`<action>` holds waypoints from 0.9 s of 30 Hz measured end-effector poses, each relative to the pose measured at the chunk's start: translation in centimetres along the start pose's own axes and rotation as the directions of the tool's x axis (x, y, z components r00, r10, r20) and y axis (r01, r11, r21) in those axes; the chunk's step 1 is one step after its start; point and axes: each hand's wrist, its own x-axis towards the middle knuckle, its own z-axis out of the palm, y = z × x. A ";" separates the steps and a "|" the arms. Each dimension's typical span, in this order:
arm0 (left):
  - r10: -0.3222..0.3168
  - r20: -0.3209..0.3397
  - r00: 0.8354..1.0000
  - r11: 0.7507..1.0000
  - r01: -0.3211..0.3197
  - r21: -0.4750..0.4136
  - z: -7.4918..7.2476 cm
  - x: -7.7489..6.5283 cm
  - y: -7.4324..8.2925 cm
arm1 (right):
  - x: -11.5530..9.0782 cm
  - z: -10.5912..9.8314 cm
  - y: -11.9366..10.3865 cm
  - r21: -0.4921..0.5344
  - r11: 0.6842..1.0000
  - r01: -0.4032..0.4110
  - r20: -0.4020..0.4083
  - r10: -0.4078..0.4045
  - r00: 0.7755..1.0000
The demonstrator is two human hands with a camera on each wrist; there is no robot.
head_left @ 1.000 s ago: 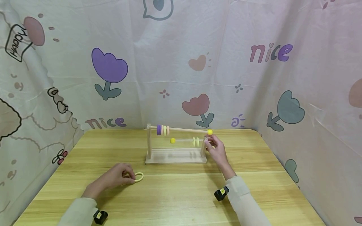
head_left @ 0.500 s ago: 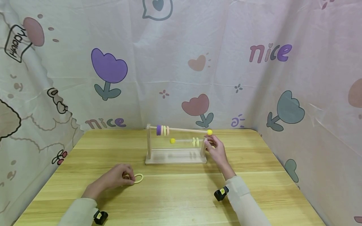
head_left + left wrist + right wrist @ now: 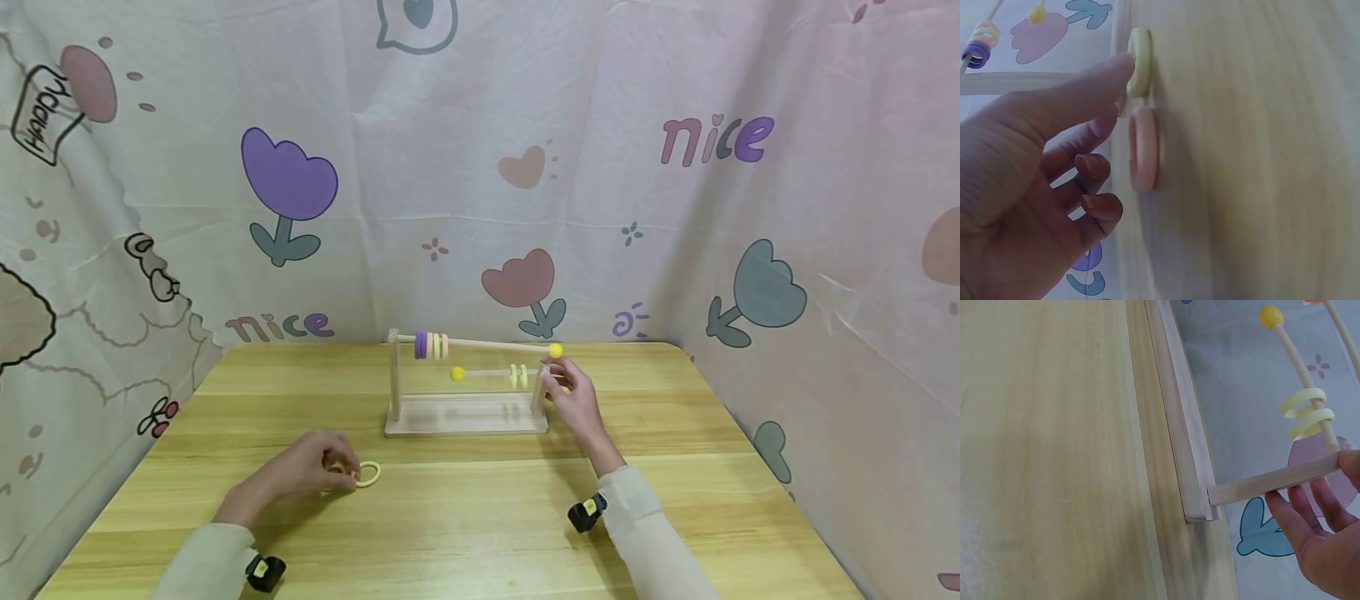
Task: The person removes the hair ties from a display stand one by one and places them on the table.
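At the front left of the table, my left hand point(image 3: 303, 468) pinches the edge of a pale yellow ring point(image 3: 368, 474) between thumb and forefinger. In the left wrist view, a pink ring point(image 3: 1145, 150) lies on the table beside it, below the other curled fingers. My right hand point(image 3: 577, 402) grips the short right post point(image 3: 1275, 479) of a wooden stand point(image 3: 467, 427), thumb on one side and fingers on the other. From that post runs a rod with two pale yellow rings point(image 3: 1311, 424) and a yellow ball end point(image 3: 457, 374).
A taller left post point(image 3: 395, 375) bears an upper rod point(image 3: 495, 344) with several purple, yellow and peach rings point(image 3: 431, 346) near it and a yellow ball point(image 3: 556, 351) at the tip. Printed cloth point(image 3: 420, 167) hangs behind the wooden table point(image 3: 465, 525).
The left fingers shift very slightly at the yellow ring's edge. The right hand and the stand stay as they were.
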 end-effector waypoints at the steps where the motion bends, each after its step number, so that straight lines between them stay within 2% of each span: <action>1: 0.000 -0.012 1.000 1.000 0.000 0.002 -0.1 0.0 0.1 | 0.0 0.0 0.0 0.000 1.000 0.004 -0.002 -0.004 1.000; 7: 0.005 -0.093 0.996 1.000 -0.003 0.018 -0.2 0.7 0.5 | -0.1 0.0 -0.1 -0.011 1.000 0.009 -0.008 -0.009 1.000; 12: 0.031 -0.124 0.992 0.999 -0.026 0.044 0.2 1.6 0.8 | -0.2 0.1 -0.1 -0.017 1.000 -0.005 -0.001 0.005 1.000; 14: 0.038 -0.128 0.991 0.998 -0.033 0.044 0.5 2.0 0.9 | -0.2 0.1 -0.1 -0.016 1.000 -0.009 0.002 0.009 1.000; 21: -0.012 -0.122 0.992 1.000 0.014 0.016 1.3 3.8 1.6 | -0.2 0.1 -0.2 -0.009 1.000 -0.012 0.000 0.012 1.000; 27: 0.006 -0.119 0.993 1.000 -0.008 -0.019 2.2 5.6 2.3 | -0.5 0.0 -0.8 -0.011 1.000 -0.009 0.009 0.009 1.000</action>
